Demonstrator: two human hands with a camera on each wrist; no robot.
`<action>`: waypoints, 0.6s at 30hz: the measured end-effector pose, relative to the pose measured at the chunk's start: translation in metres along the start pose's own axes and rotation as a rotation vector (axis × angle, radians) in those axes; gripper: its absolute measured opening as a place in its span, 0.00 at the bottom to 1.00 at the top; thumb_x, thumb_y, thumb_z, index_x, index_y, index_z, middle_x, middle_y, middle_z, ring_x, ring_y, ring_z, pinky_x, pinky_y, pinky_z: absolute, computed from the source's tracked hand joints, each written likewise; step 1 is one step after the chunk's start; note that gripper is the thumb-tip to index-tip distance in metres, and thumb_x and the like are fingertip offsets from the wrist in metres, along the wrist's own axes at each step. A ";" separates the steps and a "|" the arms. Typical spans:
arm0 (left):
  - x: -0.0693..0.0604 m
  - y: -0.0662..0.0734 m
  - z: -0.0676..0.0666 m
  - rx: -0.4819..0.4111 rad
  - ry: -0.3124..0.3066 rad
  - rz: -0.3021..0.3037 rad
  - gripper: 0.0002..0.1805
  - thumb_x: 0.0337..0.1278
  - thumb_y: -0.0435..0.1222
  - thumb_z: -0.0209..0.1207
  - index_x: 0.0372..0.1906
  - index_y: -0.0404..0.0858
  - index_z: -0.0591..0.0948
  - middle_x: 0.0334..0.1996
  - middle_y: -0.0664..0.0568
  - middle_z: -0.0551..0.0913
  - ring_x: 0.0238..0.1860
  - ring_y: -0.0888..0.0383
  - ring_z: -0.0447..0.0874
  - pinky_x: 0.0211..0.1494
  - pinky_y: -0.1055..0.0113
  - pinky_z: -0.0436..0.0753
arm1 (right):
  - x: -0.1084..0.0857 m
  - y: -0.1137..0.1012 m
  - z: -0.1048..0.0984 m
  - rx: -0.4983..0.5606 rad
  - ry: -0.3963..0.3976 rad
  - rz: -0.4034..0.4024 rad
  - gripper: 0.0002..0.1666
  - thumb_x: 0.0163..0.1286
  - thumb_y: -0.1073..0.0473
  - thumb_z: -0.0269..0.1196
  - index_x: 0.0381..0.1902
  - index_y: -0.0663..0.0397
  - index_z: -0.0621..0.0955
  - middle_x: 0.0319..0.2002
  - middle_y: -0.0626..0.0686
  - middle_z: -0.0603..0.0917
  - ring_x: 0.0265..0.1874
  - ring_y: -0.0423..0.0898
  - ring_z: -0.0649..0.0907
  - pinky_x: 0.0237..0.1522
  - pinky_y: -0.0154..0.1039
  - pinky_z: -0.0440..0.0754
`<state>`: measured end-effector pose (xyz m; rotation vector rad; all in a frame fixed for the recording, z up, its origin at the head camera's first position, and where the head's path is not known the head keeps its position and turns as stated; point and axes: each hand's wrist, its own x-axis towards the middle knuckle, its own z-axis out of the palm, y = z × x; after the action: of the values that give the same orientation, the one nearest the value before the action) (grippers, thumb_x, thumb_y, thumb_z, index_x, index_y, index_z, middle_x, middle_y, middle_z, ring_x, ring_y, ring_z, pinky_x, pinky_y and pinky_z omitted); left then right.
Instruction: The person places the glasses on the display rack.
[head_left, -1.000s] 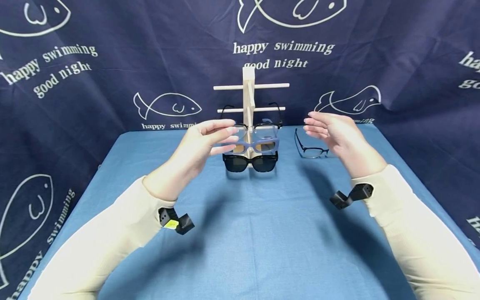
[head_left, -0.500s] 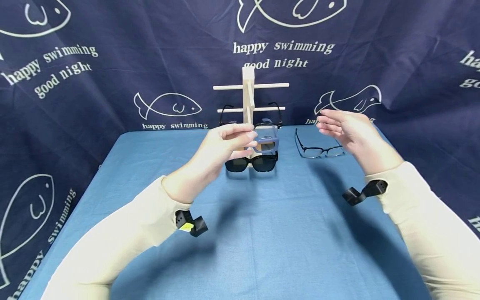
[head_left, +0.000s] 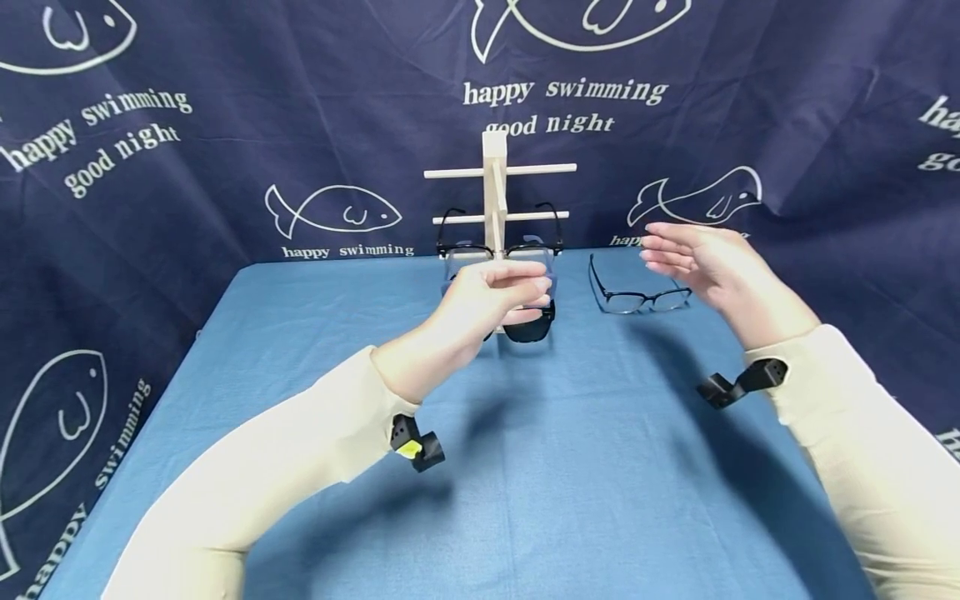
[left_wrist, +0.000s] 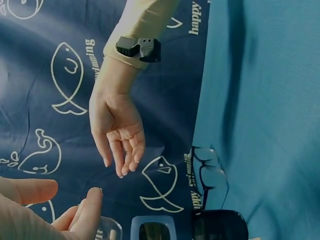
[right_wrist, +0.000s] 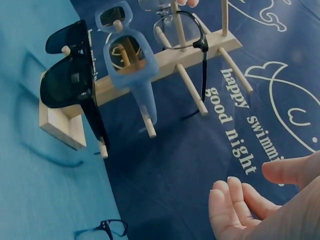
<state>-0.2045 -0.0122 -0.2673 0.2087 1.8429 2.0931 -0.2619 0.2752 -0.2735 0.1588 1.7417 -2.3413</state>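
Observation:
My left hand [head_left: 491,304] hovers in front of the wooden eyewear rack [head_left: 494,171], fingers relaxed and holding nothing. It hides parts of the blue-framed sunglasses [right_wrist: 131,57] and the black sunglasses [head_left: 529,327] on the lower pegs. Above those, clear-lens glasses [head_left: 534,250] with dark upper rims hang on the rack. To the right, my right hand [head_left: 708,262] floats with loosely bent fingers and nothing in its grasp. Just below and left of it, black-framed glasses [head_left: 626,302] lie on the table with one temple raised.
Blue cloth covers the table [head_left: 525,483]. Behind it hangs a navy curtain [head_left: 337,108] with white fish and lettering. Bare upper pegs [head_left: 543,169] stick out to both sides of the rack post.
My left hand has moved right, across the front of the rack, and now covers more of the sunglasses. My right hand has drifted right, uncovering the glasses on the table.

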 end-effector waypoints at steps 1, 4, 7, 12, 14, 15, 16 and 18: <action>0.001 -0.001 0.002 0.001 0.001 -0.005 0.19 0.63 0.27 0.58 0.59 0.30 0.77 0.58 0.39 0.80 0.56 0.44 0.81 0.53 0.65 0.85 | 0.000 0.000 -0.001 -0.004 0.003 0.002 0.12 0.71 0.64 0.58 0.29 0.52 0.87 0.29 0.49 0.89 0.31 0.42 0.88 0.37 0.33 0.88; 0.005 -0.005 0.007 0.014 -0.007 -0.028 0.19 0.63 0.28 0.58 0.59 0.31 0.77 0.57 0.41 0.81 0.57 0.46 0.81 0.55 0.65 0.85 | 0.000 0.001 -0.004 -0.012 0.022 -0.007 0.11 0.69 0.64 0.61 0.29 0.52 0.87 0.29 0.49 0.89 0.30 0.42 0.88 0.36 0.33 0.88; 0.009 -0.011 0.013 0.038 -0.003 -0.059 0.19 0.64 0.28 0.58 0.60 0.33 0.77 0.55 0.42 0.82 0.57 0.48 0.81 0.57 0.64 0.83 | 0.001 0.001 -0.006 -0.016 0.025 -0.016 0.10 0.69 0.65 0.61 0.29 0.51 0.87 0.29 0.48 0.89 0.30 0.42 0.88 0.36 0.33 0.88; 0.019 -0.025 0.029 0.053 0.027 -0.061 0.19 0.63 0.28 0.58 0.59 0.32 0.78 0.54 0.40 0.82 0.56 0.49 0.82 0.58 0.65 0.83 | 0.003 0.005 -0.009 -0.015 0.024 -0.023 0.14 0.71 0.65 0.58 0.28 0.52 0.87 0.29 0.48 0.88 0.29 0.42 0.88 0.35 0.32 0.88; 0.023 -0.031 0.036 0.062 0.030 -0.059 0.19 0.63 0.28 0.59 0.59 0.32 0.78 0.54 0.41 0.82 0.55 0.51 0.82 0.57 0.66 0.83 | 0.004 0.007 -0.010 -0.024 0.034 -0.030 0.15 0.71 0.65 0.58 0.27 0.51 0.87 0.28 0.48 0.88 0.28 0.41 0.88 0.35 0.32 0.88; 0.026 -0.034 0.039 0.069 0.032 -0.057 0.19 0.62 0.28 0.60 0.58 0.32 0.78 0.53 0.41 0.83 0.55 0.52 0.83 0.56 0.67 0.84 | 0.004 0.007 -0.011 -0.030 0.038 -0.030 0.16 0.71 0.65 0.57 0.26 0.50 0.87 0.27 0.48 0.88 0.28 0.41 0.88 0.34 0.32 0.88; 0.028 -0.036 0.043 0.075 0.034 -0.057 0.19 0.62 0.28 0.60 0.58 0.33 0.79 0.53 0.42 0.83 0.55 0.52 0.83 0.56 0.68 0.84 | 0.004 0.008 -0.011 -0.033 0.045 -0.029 0.16 0.71 0.65 0.58 0.26 0.50 0.87 0.27 0.48 0.88 0.28 0.41 0.88 0.34 0.32 0.88; 0.033 -0.041 0.050 0.083 0.041 -0.062 0.19 0.61 0.29 0.61 0.58 0.34 0.79 0.52 0.43 0.84 0.54 0.53 0.83 0.56 0.69 0.83 | 0.004 0.007 -0.013 -0.043 0.055 -0.024 0.15 0.71 0.65 0.58 0.25 0.50 0.87 0.27 0.47 0.88 0.28 0.41 0.88 0.34 0.32 0.88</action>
<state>-0.2121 0.0498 -0.3043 0.1281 1.9370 1.9965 -0.2644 0.2850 -0.2850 0.1982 1.8276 -2.3349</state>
